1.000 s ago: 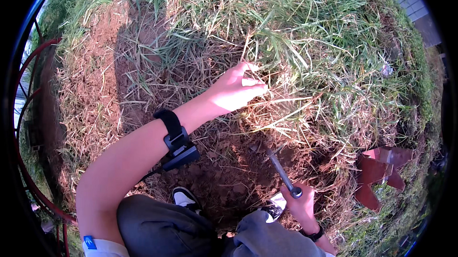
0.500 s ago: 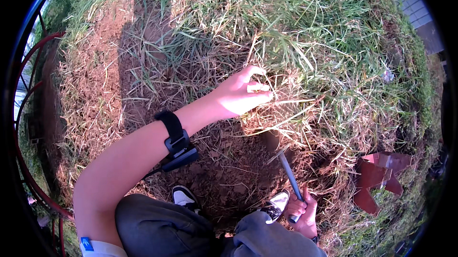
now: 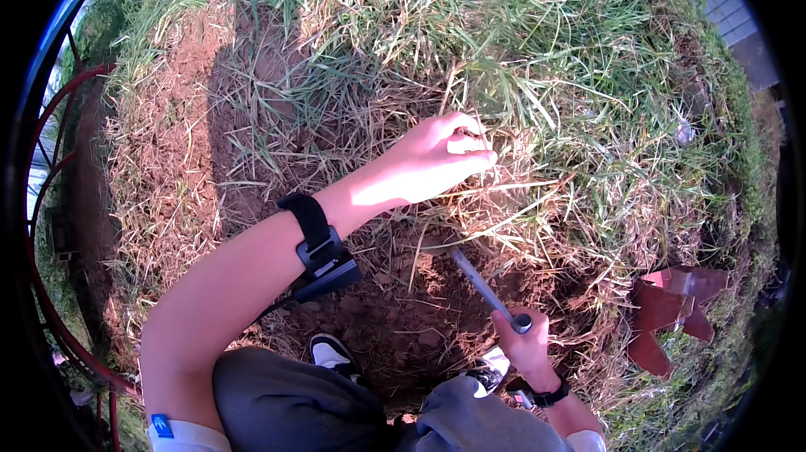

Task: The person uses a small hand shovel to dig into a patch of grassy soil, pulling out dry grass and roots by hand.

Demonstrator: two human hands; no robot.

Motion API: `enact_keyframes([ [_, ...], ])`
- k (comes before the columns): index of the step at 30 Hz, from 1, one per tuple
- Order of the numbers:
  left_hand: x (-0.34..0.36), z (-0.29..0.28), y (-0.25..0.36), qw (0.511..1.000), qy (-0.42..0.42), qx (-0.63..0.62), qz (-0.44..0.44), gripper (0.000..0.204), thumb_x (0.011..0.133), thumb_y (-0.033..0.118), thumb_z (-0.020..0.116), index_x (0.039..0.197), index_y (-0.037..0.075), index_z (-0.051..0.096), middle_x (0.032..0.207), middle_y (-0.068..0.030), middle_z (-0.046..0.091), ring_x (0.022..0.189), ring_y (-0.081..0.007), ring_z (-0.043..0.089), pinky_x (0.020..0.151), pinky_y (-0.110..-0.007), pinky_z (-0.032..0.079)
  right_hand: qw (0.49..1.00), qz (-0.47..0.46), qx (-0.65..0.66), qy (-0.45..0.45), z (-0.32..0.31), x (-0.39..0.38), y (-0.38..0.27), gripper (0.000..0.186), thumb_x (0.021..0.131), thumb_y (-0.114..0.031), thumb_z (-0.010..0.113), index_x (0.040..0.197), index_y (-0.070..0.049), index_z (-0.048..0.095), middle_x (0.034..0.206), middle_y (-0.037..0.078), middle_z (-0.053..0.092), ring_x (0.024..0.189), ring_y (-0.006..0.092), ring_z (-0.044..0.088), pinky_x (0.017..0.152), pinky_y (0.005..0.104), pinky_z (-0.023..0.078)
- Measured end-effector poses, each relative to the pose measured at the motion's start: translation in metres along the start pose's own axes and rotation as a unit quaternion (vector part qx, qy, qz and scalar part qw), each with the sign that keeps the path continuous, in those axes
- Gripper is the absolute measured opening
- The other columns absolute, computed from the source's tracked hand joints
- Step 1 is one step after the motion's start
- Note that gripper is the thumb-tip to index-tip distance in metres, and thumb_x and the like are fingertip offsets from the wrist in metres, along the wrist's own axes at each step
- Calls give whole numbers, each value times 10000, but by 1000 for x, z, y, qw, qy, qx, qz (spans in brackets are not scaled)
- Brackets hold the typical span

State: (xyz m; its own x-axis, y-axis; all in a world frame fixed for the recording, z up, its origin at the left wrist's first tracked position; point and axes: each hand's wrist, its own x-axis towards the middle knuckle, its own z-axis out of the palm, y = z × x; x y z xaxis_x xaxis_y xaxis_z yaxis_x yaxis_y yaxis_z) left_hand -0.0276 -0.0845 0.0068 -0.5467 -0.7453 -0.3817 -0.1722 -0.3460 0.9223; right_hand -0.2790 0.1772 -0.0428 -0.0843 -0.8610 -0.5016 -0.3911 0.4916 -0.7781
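Observation:
My left hand [image 3: 445, 158] reaches into the sunlit grass, its fingers curled and its thumb bent round toward them. Dry grass stems [image 3: 485, 143] run at its fingertips, and the hand looks closed on some of them; overexposure hides the exact hold. Lower right, my right hand [image 3: 525, 343] is wrapped round the handle of a tool with a slim grey metal shaft [image 3: 478, 280] and a dark rounded butt end. The shaft slants up and left to the dug soil [image 3: 420, 271] below my left hand. The tool's head cannot be made out among soil and straw.
Both my shoes [image 3: 332, 353] stand on bare brown soil close to the digging. Long green grass [image 3: 537, 41] spreads over the far ground. A torn reddish-brown piece of cardboard [image 3: 667, 313] lies at right. A red metal frame [image 3: 50, 284] curves along the left edge.
My left hand has moved slightly right, deeper among the stems. My right hand has risen with the tool, and the tool's far end has shifted left and its handle end upward.

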Motion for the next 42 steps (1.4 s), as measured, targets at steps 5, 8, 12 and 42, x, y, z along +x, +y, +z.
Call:
enact_keyframes([
  [5,-11,-6,-7,997,15,64,-30,525,1043,230,711,1449,-22,491,1357,-202,682,1159,-190,655,939,-317,540,986,90,140,-27,25,-6,-15,313,1002,-164,730,740,-41,611,562,-32,519,455,56,464,425,259,325],
  [8,-10,-11,-17,998,11,49,-32,516,1046,239,709,1444,-13,498,1328,-188,689,1170,-184,650,963,-323,533,906,192,375,-53,28,-4,-19,287,1016,-195,720,802,-37,613,563,-57,441,447,62,407,434,261,314],
  [12,-4,-8,-12,996,19,84,-3,506,1045,258,717,1440,17,513,1235,-135,693,1148,-164,640,956,-321,517,741,249,614,-110,12,9,-8,331,1008,-316,738,894,-22,636,569,-76,382,463,67,365,468,264,329],
  [42,-29,-14,-19,987,5,161,5,438,1056,253,688,1402,4,583,1160,-69,673,1029,-123,640,846,-282,511,994,108,15,-11,9,-23,24,417,927,-254,805,628,-21,632,498,-4,517,462,94,453,461,315,334],
])
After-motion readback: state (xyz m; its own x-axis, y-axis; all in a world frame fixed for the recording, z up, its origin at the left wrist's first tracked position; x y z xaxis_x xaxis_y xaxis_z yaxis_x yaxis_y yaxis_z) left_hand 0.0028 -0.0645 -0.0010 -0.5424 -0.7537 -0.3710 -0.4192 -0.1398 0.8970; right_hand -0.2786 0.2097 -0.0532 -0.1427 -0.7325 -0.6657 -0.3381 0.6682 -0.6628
